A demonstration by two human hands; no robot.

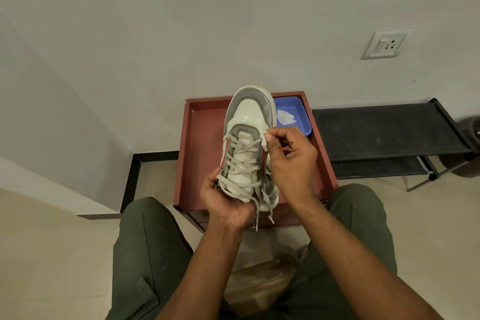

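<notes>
A white and grey sneaker point(249, 122) with grey laces and red side stripes is held up over a reddish-brown tray table point(202, 143), toe pointing away from me. My left hand point(226, 202) grips its heel end from below. My right hand point(291, 161) pinches a small white wad point(265, 139) and presses it against the shoe's right side, near the top eyelets. Loose lace ends hang down past my left wrist.
A blue plastic tray point(301, 117) holding a white wad point(285, 118) sits at the table's far right corner. A black low rack point(384, 132) stands to the right against the wall. A crumpled bag point(259, 278) lies between my knees. A wall socket point(385, 44) is above.
</notes>
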